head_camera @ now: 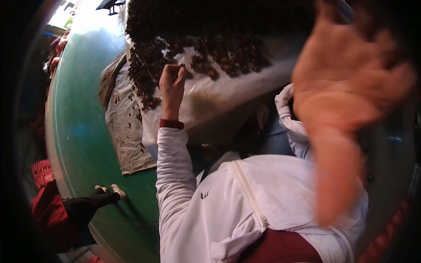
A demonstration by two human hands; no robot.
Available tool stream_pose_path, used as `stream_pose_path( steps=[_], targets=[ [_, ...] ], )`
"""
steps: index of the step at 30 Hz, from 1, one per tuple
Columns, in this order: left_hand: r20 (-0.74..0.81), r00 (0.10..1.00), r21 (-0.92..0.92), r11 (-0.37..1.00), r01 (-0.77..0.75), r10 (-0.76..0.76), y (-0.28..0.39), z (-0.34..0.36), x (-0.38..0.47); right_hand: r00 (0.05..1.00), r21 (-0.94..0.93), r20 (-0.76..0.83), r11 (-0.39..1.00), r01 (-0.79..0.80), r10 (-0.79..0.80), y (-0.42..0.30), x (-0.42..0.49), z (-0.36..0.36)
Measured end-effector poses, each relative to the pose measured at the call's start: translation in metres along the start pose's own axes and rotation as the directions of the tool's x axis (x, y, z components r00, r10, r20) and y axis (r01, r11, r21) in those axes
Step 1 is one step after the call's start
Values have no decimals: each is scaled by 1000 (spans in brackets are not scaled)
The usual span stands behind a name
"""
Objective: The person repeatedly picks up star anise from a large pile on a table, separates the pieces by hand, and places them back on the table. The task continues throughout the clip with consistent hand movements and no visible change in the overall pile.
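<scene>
Dark brown star anise [230,59] lies in a wide heap on a pale plastic sheet [217,92] in front of me. My left hand [172,85], in a white sleeve with a dark red cuff, is at the near left part of the heap. Its thumb and forefinger are pinched on a small dark piece that looks like star anise. Large and blurred at the right, my right hand [342,82] is raised close to the camera, palm in view. Its fingers run into shadow at the top edge, so whether they hold anything is hidden.
A straw broom [111,79] and a creased woven sheet [128,131] with scattered dark bits lie on the green floor [82,131] at left. Another person [59,213] in red top and dark trousers is at lower left. Red bags [56,62] line the far left edge.
</scene>
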State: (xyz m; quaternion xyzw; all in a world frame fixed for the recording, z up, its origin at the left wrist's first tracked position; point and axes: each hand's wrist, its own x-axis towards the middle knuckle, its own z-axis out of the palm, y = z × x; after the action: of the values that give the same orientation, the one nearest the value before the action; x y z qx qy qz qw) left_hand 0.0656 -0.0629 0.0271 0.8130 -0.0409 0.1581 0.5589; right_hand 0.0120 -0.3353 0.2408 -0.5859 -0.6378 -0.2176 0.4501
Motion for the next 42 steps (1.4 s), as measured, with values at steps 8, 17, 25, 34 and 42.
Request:
stream_pose_path(
  steps=[8, 17, 25, 34, 42],
  targets=[
    [31, 999, -213, 977, 14, -7, 13, -4, -40, 994, -268, 109, 963, 6, 25, -71, 26, -43],
    [15, 997, -319, 944, 82, -82, 33, -15, -51, 810, -432, -497, 899, 78, -310, -118, 66, -145],
    [27, 995, -343, 935, 95, -92, 15, -19, -56, 830, -419, -484, 906, 57, -276, -118, 54, -148],
    [-13, 963, -286, 924, 254, -269, 53, -13, -60, 866, -343, -445, 937, 71, -229, -97, 48, -126],
    [97, 977, -351, 912, 212, -190, 4, -6, -58, 860, -239, -473, 967, 85, -192, -71, 36, -74]
  ],
)
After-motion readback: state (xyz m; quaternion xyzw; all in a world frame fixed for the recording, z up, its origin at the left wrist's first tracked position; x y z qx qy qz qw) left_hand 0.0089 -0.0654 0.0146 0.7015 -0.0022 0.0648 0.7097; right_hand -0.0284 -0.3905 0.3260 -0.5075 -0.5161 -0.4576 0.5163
